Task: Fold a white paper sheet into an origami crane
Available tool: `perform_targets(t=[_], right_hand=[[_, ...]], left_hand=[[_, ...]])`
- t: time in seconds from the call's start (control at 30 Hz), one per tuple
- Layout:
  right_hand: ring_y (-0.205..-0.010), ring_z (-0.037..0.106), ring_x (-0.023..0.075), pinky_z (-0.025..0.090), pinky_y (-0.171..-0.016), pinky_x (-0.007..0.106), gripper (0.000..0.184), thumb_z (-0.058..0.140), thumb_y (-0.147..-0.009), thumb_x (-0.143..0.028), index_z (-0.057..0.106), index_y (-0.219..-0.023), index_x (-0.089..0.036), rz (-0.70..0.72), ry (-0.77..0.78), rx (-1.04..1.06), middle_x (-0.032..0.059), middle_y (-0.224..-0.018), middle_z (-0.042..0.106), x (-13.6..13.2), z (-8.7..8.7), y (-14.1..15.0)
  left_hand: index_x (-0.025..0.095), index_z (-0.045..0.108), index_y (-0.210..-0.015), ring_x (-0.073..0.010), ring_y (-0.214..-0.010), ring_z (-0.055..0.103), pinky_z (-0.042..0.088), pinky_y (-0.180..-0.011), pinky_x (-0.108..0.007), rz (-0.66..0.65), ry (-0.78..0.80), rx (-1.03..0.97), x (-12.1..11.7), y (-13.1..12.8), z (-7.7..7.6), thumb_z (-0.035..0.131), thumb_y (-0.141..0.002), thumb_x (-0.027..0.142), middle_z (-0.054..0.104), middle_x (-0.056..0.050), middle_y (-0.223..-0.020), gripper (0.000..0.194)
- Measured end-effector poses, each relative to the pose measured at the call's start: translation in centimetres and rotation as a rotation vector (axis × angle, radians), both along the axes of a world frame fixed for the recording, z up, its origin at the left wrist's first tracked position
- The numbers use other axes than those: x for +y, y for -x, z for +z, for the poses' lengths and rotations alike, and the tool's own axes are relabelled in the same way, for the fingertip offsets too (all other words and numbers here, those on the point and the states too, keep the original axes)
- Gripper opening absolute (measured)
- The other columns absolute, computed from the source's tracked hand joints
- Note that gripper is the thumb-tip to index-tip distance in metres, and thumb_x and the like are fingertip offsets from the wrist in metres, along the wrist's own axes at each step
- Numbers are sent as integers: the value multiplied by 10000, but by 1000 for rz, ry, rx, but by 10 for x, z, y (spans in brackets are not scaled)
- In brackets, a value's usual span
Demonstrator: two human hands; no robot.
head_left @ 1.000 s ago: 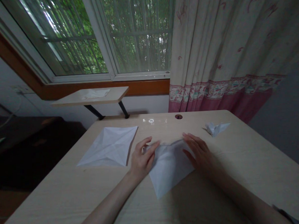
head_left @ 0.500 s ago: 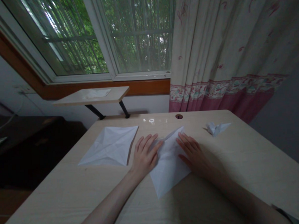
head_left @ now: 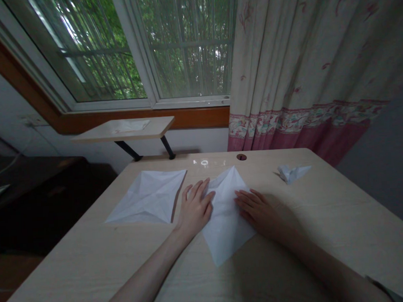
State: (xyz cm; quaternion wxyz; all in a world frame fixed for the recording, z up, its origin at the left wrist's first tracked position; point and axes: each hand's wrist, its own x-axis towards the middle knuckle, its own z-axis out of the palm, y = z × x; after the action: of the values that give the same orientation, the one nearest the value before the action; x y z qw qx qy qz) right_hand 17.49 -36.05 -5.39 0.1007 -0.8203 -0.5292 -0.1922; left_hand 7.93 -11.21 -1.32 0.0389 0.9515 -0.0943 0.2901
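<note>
A creased white sheet of paper [head_left: 226, 231] lies on the table between my hands, one corner pointing at the window and another toward me. My left hand [head_left: 195, 207] rests on its left side, fingers spread. On the right side of the sheet, my right hand [head_left: 257, 210] lies flat with its fingers stretched out. Left of my left hand is a second creased white sheet [head_left: 150, 196], opened out on the table. A small folded paper bird [head_left: 293, 173] sits by itself to the right, beyond my right hand.
The pale wooden table [head_left: 76, 270] spans the foreground. A raised shelf [head_left: 163, 126] with a white paper on it stands at the back left. Behind the table are a barred window [head_left: 189, 43] and a floral curtain [head_left: 285, 65]. A round cable hole [head_left: 241, 157] is near the back edge.
The far corner of the sheet has shifted left and now lies flatter and more spread out. My right hand has slid slightly toward me and left; my left hand has barely moved.
</note>
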Motion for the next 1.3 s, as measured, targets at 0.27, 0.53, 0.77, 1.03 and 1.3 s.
perform_targets(t=[0.27, 0.53, 0.77, 1.03, 1.3], right_hand=[[-1219, 585, 261, 479, -1029, 494, 311, 422, -992, -191, 639, -1214, -177, -96, -4, -43, 118, -1318, 633, -4, 2, -6], [-1235, 575, 240, 462, -1051, 473, 343, 417, -991, -196, 617, -1270, -211, -119, -21, 48, 93, -1331, 628, -9, -1, -12], [-1207, 589, 252, 437, -1071, 485, 342, 461, -977, -230, 640, -1267, -208, -125, -34, 227, 90, -1318, 638, -10, 3, -15], [-1139, 626, 249, 469, -1030, 485, 286, 529, -949, -242, 691, -1185, -229, -80, -82, 217, 67, -1250, 683, -12, 4, -17], [-1051, 661, 253, 516, -966, 470, 241, 544, -949, -266, 710, -1121, -239, -120, -129, 255, 72, -1164, 720, -12, 2, -21]], left_hand=[[253, 686, -1054, -322, -1221, 531, 387, -940, -544, 58, 8, 64, 0, -2, -10, 568, -879, 189, 539, -106, -1422, 220], [254, 697, -1007, -284, -1054, 603, 384, -932, -513, 125, 30, 105, -3, -2, -5, 633, -873, 272, 631, -79, -1279, 149], [229, 718, -925, -261, -1010, 605, 354, -965, -481, 197, 68, 158, -6, 0, 0, 591, -919, 343, 655, -63, -1140, 171], [202, 703, -874, -267, -987, 596, 357, -970, -481, 192, 71, 140, -6, -1, 0, 591, -919, 351, 653, -68, -1041, 192], [178, 665, -969, -285, -1031, 581, 433, -917, -448, 133, 120, 156, -1, -4, -11, 631, -893, 278, 625, -103, -1127, 130]])
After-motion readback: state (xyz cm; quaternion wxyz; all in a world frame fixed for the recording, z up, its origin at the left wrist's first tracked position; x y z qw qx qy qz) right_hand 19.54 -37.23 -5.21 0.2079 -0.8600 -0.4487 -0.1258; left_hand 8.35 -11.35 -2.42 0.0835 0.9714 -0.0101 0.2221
